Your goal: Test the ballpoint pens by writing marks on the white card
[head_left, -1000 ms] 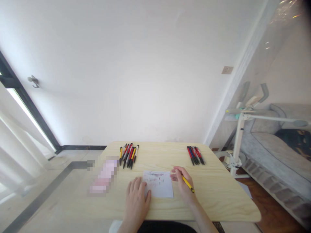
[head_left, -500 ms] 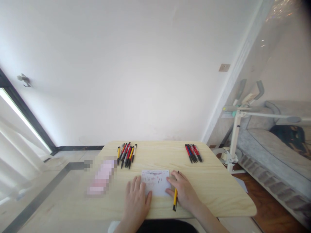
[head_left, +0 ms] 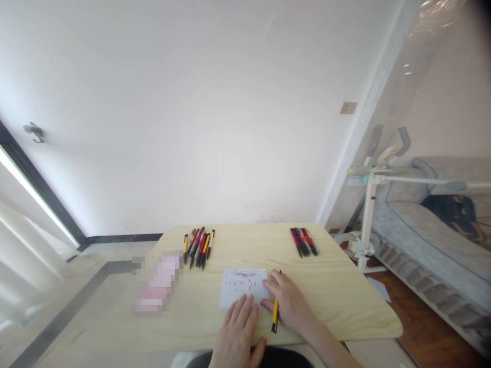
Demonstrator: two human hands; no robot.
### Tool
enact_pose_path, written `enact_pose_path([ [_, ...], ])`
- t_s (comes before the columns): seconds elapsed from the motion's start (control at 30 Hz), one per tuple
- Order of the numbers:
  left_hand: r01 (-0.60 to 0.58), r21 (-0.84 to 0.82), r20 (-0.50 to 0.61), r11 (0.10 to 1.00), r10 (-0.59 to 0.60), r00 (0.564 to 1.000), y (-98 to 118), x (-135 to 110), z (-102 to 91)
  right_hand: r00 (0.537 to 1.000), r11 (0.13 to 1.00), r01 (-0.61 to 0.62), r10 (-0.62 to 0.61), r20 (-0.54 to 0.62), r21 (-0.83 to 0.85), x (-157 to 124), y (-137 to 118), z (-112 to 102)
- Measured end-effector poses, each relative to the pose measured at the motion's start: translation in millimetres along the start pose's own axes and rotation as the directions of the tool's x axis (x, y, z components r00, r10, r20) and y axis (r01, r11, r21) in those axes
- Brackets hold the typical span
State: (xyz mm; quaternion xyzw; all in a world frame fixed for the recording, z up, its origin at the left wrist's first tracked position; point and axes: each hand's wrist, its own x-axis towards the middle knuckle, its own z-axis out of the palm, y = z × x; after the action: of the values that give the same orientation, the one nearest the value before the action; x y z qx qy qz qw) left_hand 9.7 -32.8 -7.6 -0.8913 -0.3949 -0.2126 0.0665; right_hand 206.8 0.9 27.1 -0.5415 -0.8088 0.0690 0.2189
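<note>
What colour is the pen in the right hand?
The pen is yellow with a black near end; the head view shows it best.

a room in a home, with a grey sofa, an exercise bike and pale curtains

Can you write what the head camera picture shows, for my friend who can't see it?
A person's left hand lies partly on a marked white paper, while the right hand, holding a yellow pen, is at the paper's right edge. Farther back on the pale wooden table lie a left bunch of pens and a smaller right bunch.
</note>
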Motion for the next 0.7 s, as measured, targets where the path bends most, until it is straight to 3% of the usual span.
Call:
enact_pose_path([
  [0.17, 0.0, -0.019, 0.044, 1.0, 0.001, 0.999, 2.1, -0.1, 8.5, 1.0, 1.0, 0.017, -0.017, 0.01, -0.011, -0.5, 0.6, -1.6],
  [0.47, 0.082, -0.047, 0.011, 0.996, -0.082, 0.997, 8.1, 6.1, 0.6, 0.998, 0.998, 0.02, -0.024, -0.059, -0.058, 3.2, 7.2, -6.4],
  [0.57, 0.067, -0.041, 0.005, 0.997, -0.067, 0.998, 6.2, 5.7, 2.4, 0.993, 0.999, -0.035, 0.039, -0.113, 0.031, 4.1, 14.9, -6.8],
  [0.7, 0.053, -0.065, -0.016, 0.996, -0.054, 0.998, 3.5, 3.6, 7.4, 0.95, 0.948, -0.064, 0.154, -0.271, 0.312, 7.4, 18.0, -4.3],
])
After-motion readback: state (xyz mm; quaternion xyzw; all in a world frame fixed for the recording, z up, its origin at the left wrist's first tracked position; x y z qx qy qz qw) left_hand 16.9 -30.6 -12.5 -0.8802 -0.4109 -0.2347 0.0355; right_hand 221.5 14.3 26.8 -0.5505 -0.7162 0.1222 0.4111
